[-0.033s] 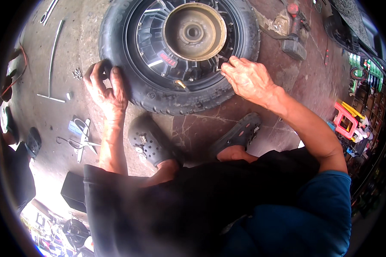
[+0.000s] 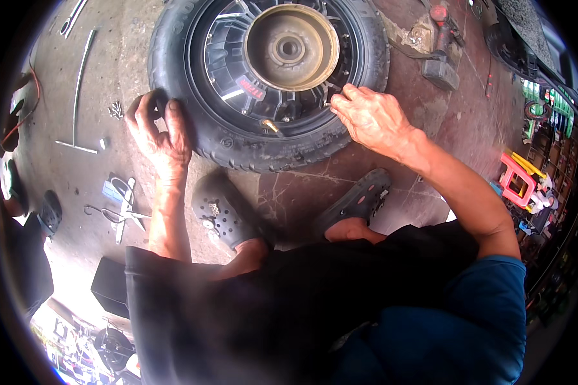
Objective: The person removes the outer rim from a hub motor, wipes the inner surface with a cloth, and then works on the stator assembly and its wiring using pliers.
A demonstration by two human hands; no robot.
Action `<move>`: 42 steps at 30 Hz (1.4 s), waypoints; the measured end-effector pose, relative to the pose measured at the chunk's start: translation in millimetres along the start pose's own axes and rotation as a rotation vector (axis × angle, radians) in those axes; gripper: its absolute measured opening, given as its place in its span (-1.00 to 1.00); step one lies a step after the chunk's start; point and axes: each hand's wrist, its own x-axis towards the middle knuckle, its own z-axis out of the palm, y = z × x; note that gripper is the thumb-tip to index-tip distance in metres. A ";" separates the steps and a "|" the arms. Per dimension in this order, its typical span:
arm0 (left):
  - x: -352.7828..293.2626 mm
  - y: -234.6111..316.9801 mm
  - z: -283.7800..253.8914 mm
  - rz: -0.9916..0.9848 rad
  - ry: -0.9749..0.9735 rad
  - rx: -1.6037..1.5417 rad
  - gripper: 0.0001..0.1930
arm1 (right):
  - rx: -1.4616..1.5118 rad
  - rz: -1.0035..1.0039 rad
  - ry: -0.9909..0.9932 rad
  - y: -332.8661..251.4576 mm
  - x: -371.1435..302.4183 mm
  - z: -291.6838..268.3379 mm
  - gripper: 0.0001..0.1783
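Observation:
A black tyre [image 2: 202, 138] lies flat on the floor with a motor hub wheel [image 2: 228, 70] inside it. At the hub's centre is a round, brownish drum [image 2: 331, 54]. A brass valve stem [image 2: 271, 126] sticks up at the near side of the rim. My left hand [image 2: 157, 138] rests against the tyre's near-left edge, fingers bent, thumb apart, holding nothing. My right hand [image 2: 374, 119] reaches over the tyre's near-right side, thumb and fingers pinched at the hub's edge. A small metal bolt [image 2: 327, 104] shows at the fingertips, partly hidden.
A red cordless power tool [image 2: 440, 45] lies at the far right. Left of the tyre are small loose bolts [image 2: 115, 110], a long metal bar [image 2: 80, 83] and scissors [image 2: 127, 208]. My clogs [image 2: 221, 205] stand near the tyre. A pink plastic stool [image 2: 517, 181] is at right.

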 end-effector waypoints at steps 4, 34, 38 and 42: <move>-1.2 -3.1 3.6 0.020 0.025 -0.023 -0.67 | -0.021 -0.039 0.022 1.9 0.1 4.0 -0.90; -0.1 -1.7 0.7 -0.046 0.015 -0.088 -0.67 | 1.151 0.940 -0.124 -32.5 -2.4 -22.5 -0.63; -1.0 -4.5 3.0 0.005 0.068 -0.036 -0.67 | 0.292 0.344 -0.117 -9.1 -5.4 -21.7 -0.74; -1.2 -3.4 5.8 -0.008 0.047 -0.055 -0.67 | 0.025 0.002 -0.101 0.7 -0.5 -13.1 -0.85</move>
